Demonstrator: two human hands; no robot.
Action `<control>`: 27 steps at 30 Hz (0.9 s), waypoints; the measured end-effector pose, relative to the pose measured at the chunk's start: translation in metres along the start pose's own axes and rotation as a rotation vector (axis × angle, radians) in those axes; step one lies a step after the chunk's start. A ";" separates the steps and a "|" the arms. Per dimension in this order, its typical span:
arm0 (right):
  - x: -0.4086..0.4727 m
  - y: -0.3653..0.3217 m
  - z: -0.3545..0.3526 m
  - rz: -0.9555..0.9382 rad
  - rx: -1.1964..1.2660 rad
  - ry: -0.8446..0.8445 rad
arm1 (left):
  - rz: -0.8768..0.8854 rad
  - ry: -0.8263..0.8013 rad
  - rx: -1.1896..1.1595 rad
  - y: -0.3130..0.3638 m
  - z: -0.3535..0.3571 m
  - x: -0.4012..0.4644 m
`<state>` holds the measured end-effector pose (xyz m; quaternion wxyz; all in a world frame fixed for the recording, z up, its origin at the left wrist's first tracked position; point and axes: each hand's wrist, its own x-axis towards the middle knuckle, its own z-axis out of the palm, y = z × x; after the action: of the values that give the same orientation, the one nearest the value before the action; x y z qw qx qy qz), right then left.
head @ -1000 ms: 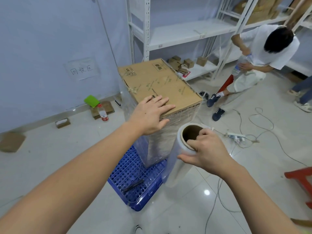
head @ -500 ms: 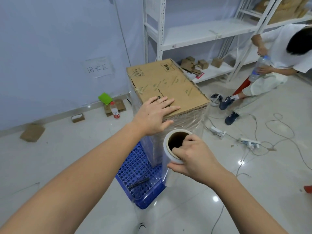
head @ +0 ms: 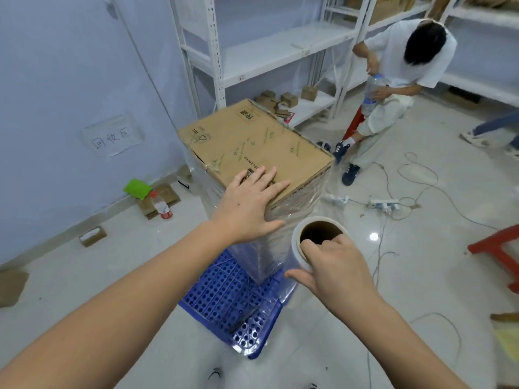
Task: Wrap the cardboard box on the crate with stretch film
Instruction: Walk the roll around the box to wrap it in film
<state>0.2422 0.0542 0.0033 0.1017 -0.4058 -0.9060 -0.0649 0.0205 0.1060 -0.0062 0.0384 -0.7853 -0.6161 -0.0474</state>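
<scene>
1. Brown corrugated board made up the cardboard box [head: 261, 153], which stood tall at the centre of the frame on the blue perforated crate [head: 224, 299], its long axis vertical and its sides already glossy with film.
2. The left hand [head: 250, 204] lay flat on the near top corner of the box, fingers [head: 264, 178] straight and spread, pressing down.
3. The right hand [head: 334, 265] gripped the stretch film roll [head: 306, 248] just right of the box's near edge, at lower centre-right; its fingers hooked into the open cardboard core and the thumb curled round the outside.
4. The roll stood upright, parallel to the box and nearly touching it, so the right hand was nearer for any further pass around the sides; the box lay up and left of it.
5. Behind, at upper right, a seated person [head: 398, 68] held a bottle; a power strip [head: 384, 204] and loose cables lay on the floor right of the crate, likely in the walking path. A red stool [head: 502, 248] stood at the right edge.
</scene>
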 end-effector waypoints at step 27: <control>-0.006 -0.050 -0.002 0.239 -0.018 0.094 | 0.490 0.013 0.182 -0.066 0.004 0.015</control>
<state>0.2093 0.0160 0.0022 0.1475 -0.5085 -0.8446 -0.0794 -0.0399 0.1363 -0.0083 0.1232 -0.9042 -0.4087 0.0140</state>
